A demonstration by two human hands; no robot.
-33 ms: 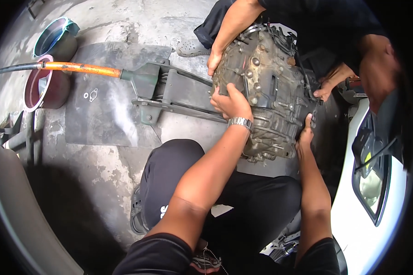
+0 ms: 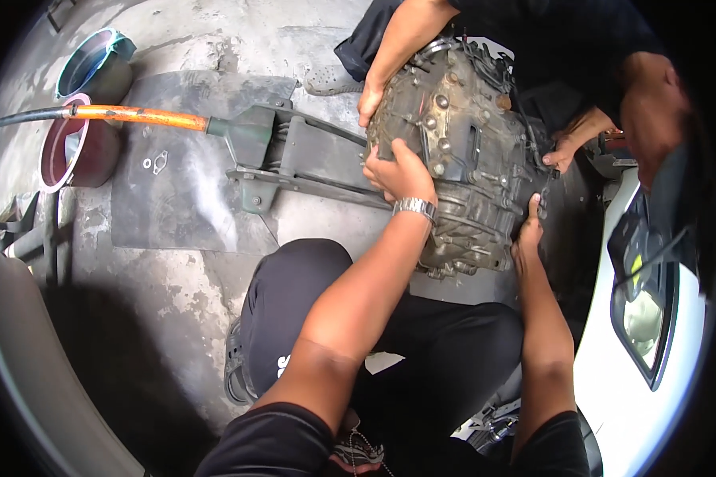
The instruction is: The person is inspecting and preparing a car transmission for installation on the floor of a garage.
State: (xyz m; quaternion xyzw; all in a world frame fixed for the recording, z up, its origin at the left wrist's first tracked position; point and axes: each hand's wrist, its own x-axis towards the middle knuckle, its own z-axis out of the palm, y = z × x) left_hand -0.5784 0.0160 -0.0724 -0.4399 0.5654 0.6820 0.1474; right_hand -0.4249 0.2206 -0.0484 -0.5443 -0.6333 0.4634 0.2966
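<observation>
A greasy metal car gearbox [image 2: 469,155] is held at upper right, over the head end of a floor jack [image 2: 314,155]. My left hand [image 2: 402,171], with a metal watch on its wrist, grips the gearbox's left side, thumb up and fingers curled round the rim. On the lower right edge my right hand [image 2: 530,230] has hold of the casing; its fingers are partly hidden behind the edge. A co-worker opposite also holds the gearbox, one hand [image 2: 371,102] at its upper left and the other hand [image 2: 563,153] at its right edge.
The jack's orange handle [image 2: 143,117] stretches left above a dark mat [image 2: 167,215], where a gasket [image 2: 161,163] and a small ring [image 2: 147,164] lie. A maroon bucket [image 2: 95,163] and a teal-lined bucket [image 2: 115,79] stand at far left. A white car panel [image 2: 605,350] borders the right.
</observation>
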